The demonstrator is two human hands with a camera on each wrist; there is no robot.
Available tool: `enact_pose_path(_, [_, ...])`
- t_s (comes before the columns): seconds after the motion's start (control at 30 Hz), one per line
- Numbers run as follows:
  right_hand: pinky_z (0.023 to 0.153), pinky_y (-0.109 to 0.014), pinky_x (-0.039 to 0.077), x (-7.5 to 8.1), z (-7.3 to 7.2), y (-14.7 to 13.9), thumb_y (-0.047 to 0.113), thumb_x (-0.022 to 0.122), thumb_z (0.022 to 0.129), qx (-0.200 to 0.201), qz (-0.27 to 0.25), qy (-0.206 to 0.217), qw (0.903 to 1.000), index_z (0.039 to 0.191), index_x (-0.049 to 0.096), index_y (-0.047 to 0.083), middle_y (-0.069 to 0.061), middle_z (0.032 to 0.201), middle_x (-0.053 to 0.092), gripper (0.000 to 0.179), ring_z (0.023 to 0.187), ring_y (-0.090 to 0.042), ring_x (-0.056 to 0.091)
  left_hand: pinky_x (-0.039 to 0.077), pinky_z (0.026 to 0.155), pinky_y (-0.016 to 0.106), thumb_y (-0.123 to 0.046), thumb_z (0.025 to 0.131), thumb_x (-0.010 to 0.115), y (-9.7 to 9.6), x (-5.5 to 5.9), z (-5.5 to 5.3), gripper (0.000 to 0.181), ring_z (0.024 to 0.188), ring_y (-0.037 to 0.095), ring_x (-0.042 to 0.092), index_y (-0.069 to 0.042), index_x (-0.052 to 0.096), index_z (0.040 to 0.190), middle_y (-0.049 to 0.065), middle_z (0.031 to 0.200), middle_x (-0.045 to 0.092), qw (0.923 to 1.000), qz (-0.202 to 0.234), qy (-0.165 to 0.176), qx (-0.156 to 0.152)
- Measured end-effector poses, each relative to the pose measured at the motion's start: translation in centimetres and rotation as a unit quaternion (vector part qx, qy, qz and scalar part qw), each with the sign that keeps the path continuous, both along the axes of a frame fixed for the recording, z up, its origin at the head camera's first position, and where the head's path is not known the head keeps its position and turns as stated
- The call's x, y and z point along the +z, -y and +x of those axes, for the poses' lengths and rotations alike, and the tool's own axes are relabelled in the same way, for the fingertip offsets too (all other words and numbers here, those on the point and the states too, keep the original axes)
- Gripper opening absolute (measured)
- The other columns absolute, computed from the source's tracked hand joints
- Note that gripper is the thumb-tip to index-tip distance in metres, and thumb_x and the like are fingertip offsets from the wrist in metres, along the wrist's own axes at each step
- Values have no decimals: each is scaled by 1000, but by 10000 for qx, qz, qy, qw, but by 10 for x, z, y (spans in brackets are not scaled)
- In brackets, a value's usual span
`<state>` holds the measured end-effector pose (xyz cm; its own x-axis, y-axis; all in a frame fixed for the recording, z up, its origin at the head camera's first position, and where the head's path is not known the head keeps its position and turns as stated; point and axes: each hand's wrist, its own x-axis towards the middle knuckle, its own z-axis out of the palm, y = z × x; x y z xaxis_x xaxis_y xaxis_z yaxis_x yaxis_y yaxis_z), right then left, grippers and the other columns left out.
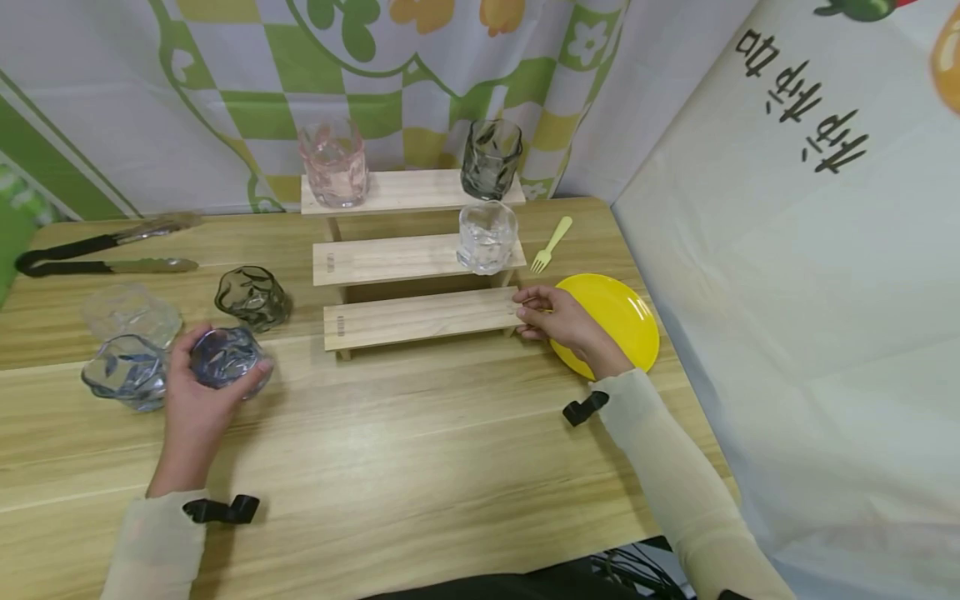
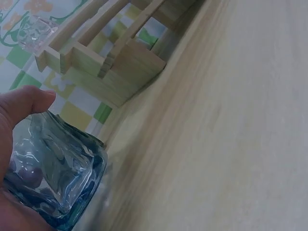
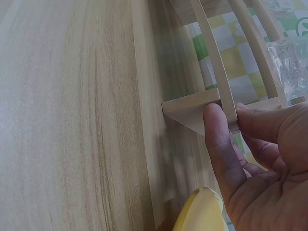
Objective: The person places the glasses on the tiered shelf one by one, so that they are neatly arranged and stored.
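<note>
My left hand (image 1: 193,404) grips a blue glass tumbler (image 1: 225,360), thumb on one side and fingers on the other. The left wrist view shows the thumb over the tumbler's (image 2: 62,168) rim; whether its base touches the table I cannot tell. At the right end of a three-step wooden rack (image 1: 420,321), my right hand (image 1: 562,323) pinches the lowest board between thumb and fingers. In the right wrist view that board (image 3: 216,62) runs between the thumb and a fingertip (image 3: 216,120). Beside the left hand stand another blue tumbler (image 1: 127,375), a clear one (image 1: 133,312) and a dark grey one (image 1: 255,298).
A pink tumbler (image 1: 335,167) and a dark grey tumbler (image 1: 491,158) stand on the top step, a clear tumbler (image 1: 487,237) on the middle one. A yellow plate (image 1: 626,321) and yellow fork (image 1: 552,243) lie at the right, black-handled tongs (image 1: 82,247) at the far left.
</note>
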<state>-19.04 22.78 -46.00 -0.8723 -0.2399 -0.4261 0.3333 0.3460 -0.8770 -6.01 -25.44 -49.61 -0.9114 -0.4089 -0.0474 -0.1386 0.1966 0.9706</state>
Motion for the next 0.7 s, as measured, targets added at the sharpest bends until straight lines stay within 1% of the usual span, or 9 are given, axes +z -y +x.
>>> enact_pose_path(0.1, [87,-40,58,0,1,1,7,58,104,12,-4,5,10000,131,56,1,-20,124,55,28,101,-37,65,32,113,35,-10,77,90,-2,6,1,90,133,21,38,-24,40,150,-2,143,41,9998,-150,135,-80])
enact_pose_path(0.2, [88,-42,57,1,1,1,7,58,104,11,-10,17,10000,131,56,1,-20,124,54,28,101,-37,65,31,112,34,-14,78,90,-6,16,2,91,133,21,38,-25,39,152,1,147,40,9990,-353,198,-208])
enact_pose_path(0.3, [87,-41,57,1,1,2,7,58,104,3,-12,19,10000,131,56,2,-20,124,54,28,101,-37,66,32,109,33,-17,80,90,-12,29,1,90,133,22,39,-24,38,154,4,147,42,9978,-506,145,-391])
enact_pose_path(0.43, [86,-39,58,1,1,3,7,58,104,10,-27,16,10000,131,56,3,-20,124,55,28,102,-37,66,33,109,38,-16,81,88,-24,51,-4,90,134,22,39,-24,37,155,5,148,43,9968,-441,-4,-663])
enact_pose_path(0.53, [86,-39,58,2,1,3,8,58,104,22,-39,22,10000,131,56,3,-19,125,55,28,102,-37,65,31,111,43,-17,81,89,-33,67,-12,91,136,21,35,-27,37,155,2,151,39,9961,-296,-77,-831])
enact_pose_path(0.57, [86,-40,58,3,1,3,8,58,104,20,-36,24,10000,132,56,2,-19,125,55,28,103,-37,65,31,111,44,-16,80,89,-36,71,-16,90,136,21,35,-26,39,154,2,150,39,9955,-211,-165,-904])
enact_pose_path(0.63, [87,-40,58,3,1,2,9,58,104,12,-26,24,10000,132,56,2,-19,125,55,29,102,-37,65,34,109,43,-16,80,90,-44,80,-25,88,135,20,36,-26,40,152,1,149,39,9941,-64,-282,-1043])
enact_pose_path(0.7, [87,-40,58,2,1,1,9,58,104,9,-7,25,10000,132,56,2,-19,125,55,29,102,-37,65,38,105,42,-13,80,89,-53,87,-35,85,132,21,40,-23,42,150,2,145,41,9917,129,-479,-1190])
